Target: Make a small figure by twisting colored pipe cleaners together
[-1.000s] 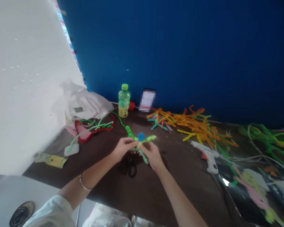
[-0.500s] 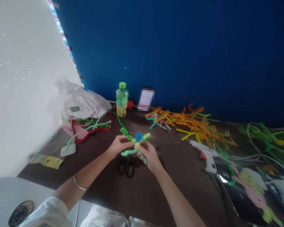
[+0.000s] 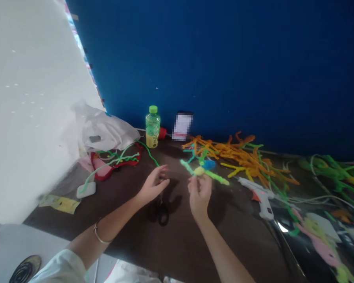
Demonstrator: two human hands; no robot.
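My right hand (image 3: 201,193) pinches a small pipe-cleaner figure (image 3: 199,171) and holds it above the table. The figure has a yellow middle, pale green and bright green limbs and a blue ball-shaped part, turned to the right. My left hand (image 3: 153,183) is off the figure, fingers parted and slightly curled, with nothing visible in it. Under and just beside the left hand lie black-handled scissors (image 3: 163,214), their blades partly hidden by the hand. A thin green pipe cleaner (image 3: 150,151) runs along the table behind the left fingers.
A green-capped bottle (image 3: 152,127) and a phone (image 3: 182,125) stand at the back. Orange pipe-cleaner pieces (image 3: 238,155) pile at right, near a white glue gun (image 3: 261,196) with its cable. A plastic bag (image 3: 109,127) and red-edged pouch (image 3: 102,169) lie left.
My left hand has let go of the figure and drawn slightly away. My right hand has moved right and up with the figure, which has turned so its blue part points right.
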